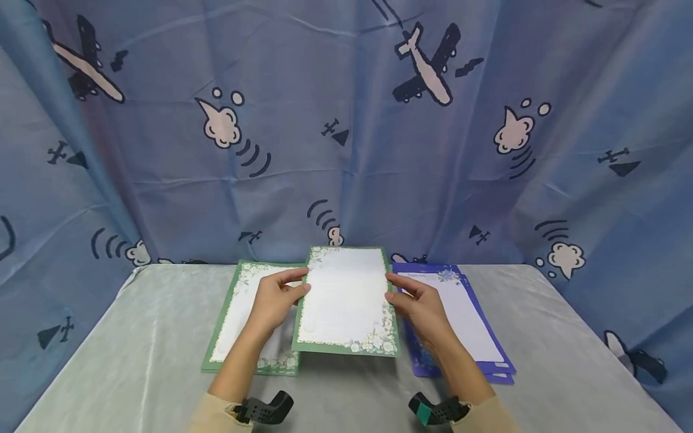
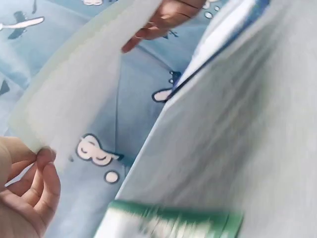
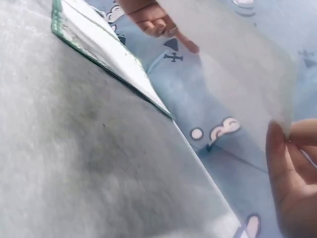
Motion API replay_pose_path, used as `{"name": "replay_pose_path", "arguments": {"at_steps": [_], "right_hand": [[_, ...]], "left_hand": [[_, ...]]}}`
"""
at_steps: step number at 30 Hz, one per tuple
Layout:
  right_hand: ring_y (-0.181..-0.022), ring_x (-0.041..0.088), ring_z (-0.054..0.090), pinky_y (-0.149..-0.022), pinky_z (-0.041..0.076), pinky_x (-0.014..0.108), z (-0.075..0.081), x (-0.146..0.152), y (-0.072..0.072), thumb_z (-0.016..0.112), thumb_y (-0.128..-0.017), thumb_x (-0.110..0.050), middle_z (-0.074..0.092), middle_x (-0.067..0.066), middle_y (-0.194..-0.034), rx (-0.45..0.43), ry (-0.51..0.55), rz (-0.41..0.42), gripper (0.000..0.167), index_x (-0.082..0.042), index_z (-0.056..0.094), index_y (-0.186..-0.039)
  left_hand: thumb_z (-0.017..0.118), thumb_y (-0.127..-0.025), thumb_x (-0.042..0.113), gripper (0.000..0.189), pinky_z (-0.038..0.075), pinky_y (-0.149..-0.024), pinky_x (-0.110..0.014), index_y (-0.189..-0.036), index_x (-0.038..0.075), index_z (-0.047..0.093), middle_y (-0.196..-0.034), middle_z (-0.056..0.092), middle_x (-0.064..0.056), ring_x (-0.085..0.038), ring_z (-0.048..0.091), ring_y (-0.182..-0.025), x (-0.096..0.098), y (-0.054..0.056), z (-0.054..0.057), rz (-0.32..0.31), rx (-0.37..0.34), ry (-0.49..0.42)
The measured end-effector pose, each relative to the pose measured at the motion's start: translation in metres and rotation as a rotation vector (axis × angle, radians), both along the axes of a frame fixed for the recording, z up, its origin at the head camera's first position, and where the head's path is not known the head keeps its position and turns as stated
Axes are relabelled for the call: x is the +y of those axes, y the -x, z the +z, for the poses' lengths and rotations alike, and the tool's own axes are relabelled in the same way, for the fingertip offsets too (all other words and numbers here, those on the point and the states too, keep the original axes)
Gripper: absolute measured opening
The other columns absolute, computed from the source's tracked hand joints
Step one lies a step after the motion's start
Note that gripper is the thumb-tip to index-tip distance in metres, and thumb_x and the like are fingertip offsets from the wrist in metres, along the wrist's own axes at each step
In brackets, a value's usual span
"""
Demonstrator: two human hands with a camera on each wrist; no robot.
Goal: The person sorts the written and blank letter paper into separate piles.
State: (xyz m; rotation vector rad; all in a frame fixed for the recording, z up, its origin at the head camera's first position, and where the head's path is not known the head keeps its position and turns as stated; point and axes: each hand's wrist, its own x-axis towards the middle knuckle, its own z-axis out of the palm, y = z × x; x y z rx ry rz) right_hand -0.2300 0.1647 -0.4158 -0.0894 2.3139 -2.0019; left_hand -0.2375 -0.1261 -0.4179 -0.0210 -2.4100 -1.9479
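Note:
Raised above the table is a sheet of paper [image 1: 342,297] with a green border and a white floral trim. My left hand [image 1: 276,299] pinches its left edge between thumb and fingers, and my right hand [image 1: 421,304] pinches the right edge. Both wrist views show the sheet's pale underside, with the left hand [image 2: 29,191] at one side and the right hand [image 3: 297,173] at the other. Partly behind my left hand lies a stack of green-bordered sheets [image 1: 235,313]. Beside my right hand, partly covered by it, are purple-bordered sheets [image 1: 465,316], slightly fanned.
A pale grey cloth covers the table [image 1: 135,337]. Behind it hangs a blue curtain [image 1: 292,138] printed with planes and clouds. Black straps with a curved mount [image 1: 265,410] sit on both wrists.

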Motion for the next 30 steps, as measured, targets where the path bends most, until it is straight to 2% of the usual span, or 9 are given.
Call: {"name": "replay_pose_path", "arguments": {"at_steps": [3,5,7,9,11,13,20,24,30], "right_hand": [[-0.108,0.014,0.068,-0.086,0.056,0.022,0.003,-0.009,0.001,0.068,-0.096,-0.012,0.063,0.017,-0.137,0.026,-0.037,0.010,0.050,-0.008,0.056,-0.145],[-0.094,0.009,0.069,-0.082,0.058,0.024,0.005,-0.018,0.001,0.069,-0.095,-0.011,0.071,0.016,-0.121,0.034,-0.053,0.022,0.050,-0.008,0.057,-0.143],[-0.085,0.006,0.070,-0.081,0.059,0.025,0.008,-0.027,0.002,0.070,-0.094,-0.010,0.075,0.016,-0.111,0.045,-0.066,0.040,0.050,-0.008,0.058,-0.143],[-0.083,0.005,0.070,-0.080,0.060,0.027,0.009,-0.036,0.003,0.069,-0.094,-0.007,0.075,0.016,-0.110,0.055,-0.074,0.061,0.051,-0.007,0.057,-0.144],[-0.083,0.006,0.071,-0.080,0.061,0.029,0.010,-0.046,0.005,0.069,-0.094,-0.005,0.076,0.018,-0.108,0.071,-0.082,0.077,0.051,-0.006,0.056,-0.144],[-0.081,0.009,0.072,-0.080,0.061,0.032,0.011,-0.057,0.006,0.069,-0.093,-0.003,0.077,0.021,-0.100,0.086,-0.091,0.080,0.051,-0.005,0.057,-0.143],[-0.076,0.025,0.076,-0.074,0.062,0.038,0.005,-0.098,0.005,0.070,-0.088,0.005,0.076,0.024,-0.089,0.092,-0.091,0.030,0.048,-0.001,0.063,-0.135],[-0.071,0.023,0.075,-0.072,0.061,0.036,-0.003,-0.116,0.008,0.072,-0.087,0.003,0.077,0.023,-0.089,0.065,-0.108,0.024,0.046,-0.001,0.065,-0.133],[-0.067,0.016,0.073,-0.069,0.058,0.032,-0.012,-0.136,0.013,0.073,-0.086,0.002,0.077,0.024,-0.093,0.025,-0.131,0.054,0.047,0.001,0.065,-0.132]], "left_hand": [[0.070,-0.094,0.013,0.035,0.036,-0.053,-0.028,-0.129,0.020,0.070,-0.072,0.065,-0.007,-0.016,0.043,-0.056,-0.012,-0.005,0.004,-0.013,0.028,0.063],[0.070,-0.095,0.013,0.036,0.032,-0.050,-0.027,-0.129,0.021,0.069,-0.059,0.056,-0.008,-0.014,0.037,-0.053,-0.021,-0.009,0.006,-0.019,0.043,0.105],[0.069,-0.095,0.012,0.037,0.035,-0.050,-0.028,-0.131,0.018,0.068,-0.074,0.065,-0.007,-0.013,0.039,-0.053,-0.031,-0.011,0.006,-0.029,0.066,0.140],[0.068,-0.096,0.010,0.038,0.037,-0.051,-0.028,-0.133,0.016,0.067,-0.099,0.072,-0.010,-0.012,0.042,-0.055,-0.041,-0.013,0.005,-0.033,0.083,0.181],[0.067,-0.096,0.010,0.039,0.039,-0.053,-0.028,-0.135,0.014,0.065,-0.124,0.068,-0.011,-0.012,0.046,-0.057,-0.050,-0.014,0.005,-0.031,0.092,0.221],[0.066,-0.096,0.008,0.040,0.041,-0.055,-0.028,-0.136,0.012,0.064,-0.140,0.061,-0.012,-0.013,0.048,-0.060,-0.058,-0.016,0.006,-0.019,0.101,0.273],[0.059,-0.097,0.001,0.040,0.039,-0.051,-0.026,-0.136,0.004,0.062,-0.152,0.049,-0.022,-0.011,0.043,-0.055,-0.080,-0.019,0.007,-0.001,0.117,0.429],[0.054,-0.097,-0.001,0.042,0.036,-0.047,-0.026,-0.138,0.001,0.060,-0.154,0.045,-0.024,-0.009,0.033,-0.049,-0.095,-0.018,0.004,-0.022,0.108,0.481],[0.052,-0.094,-0.002,0.043,0.036,-0.051,-0.025,-0.136,-0.002,0.061,-0.151,0.047,-0.027,-0.009,0.035,-0.053,-0.114,-0.018,-0.002,-0.025,0.112,0.589]]}}
